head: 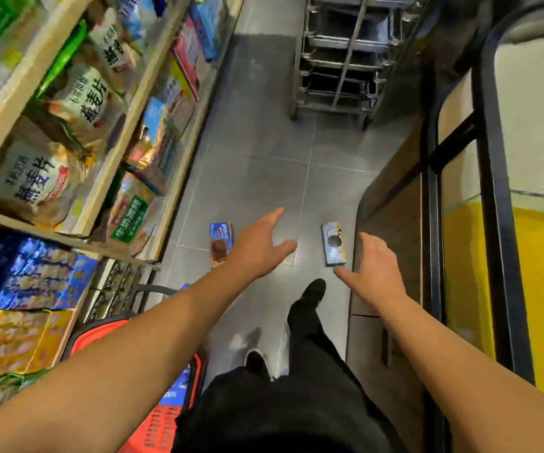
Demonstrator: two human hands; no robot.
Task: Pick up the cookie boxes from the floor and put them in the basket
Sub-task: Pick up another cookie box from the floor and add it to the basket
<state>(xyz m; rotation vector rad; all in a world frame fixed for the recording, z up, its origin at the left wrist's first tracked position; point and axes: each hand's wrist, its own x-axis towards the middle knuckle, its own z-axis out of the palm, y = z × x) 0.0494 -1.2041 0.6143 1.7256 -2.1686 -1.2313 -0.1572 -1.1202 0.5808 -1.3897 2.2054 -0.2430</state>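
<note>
A grey tiled floor (257,165) runs down the middle of a shop aisle. Along the left stands a wooden shelf unit (107,178) packed with snack bags and boxes, and at the far end a metal rack trolley (339,60) sits on castors. A black-framed fixture with a yellow panel (499,256) fills the right side.

At the near left, partly hidden behind the left forearm, is a red basket (195,364) on the floor with a blue box (179,387) showing inside it. The person's black trousers and dark shoes occupy the near middle.

Both bare arms reach forward. The left hand (257,243) is spread wide, fingers straight, holding nothing. The right hand (375,266) is likewise relaxed and spread, thumb pointing left, empty.

Two cookie boxes lie flat on the floor beyond the feet. The blue box with the brown cookie (220,243) lies just left of the left hand, partly covered by it in view. The pale blue box with the dark cookie (332,245) lies between the two hands, near the right hand's thumb.
</note>
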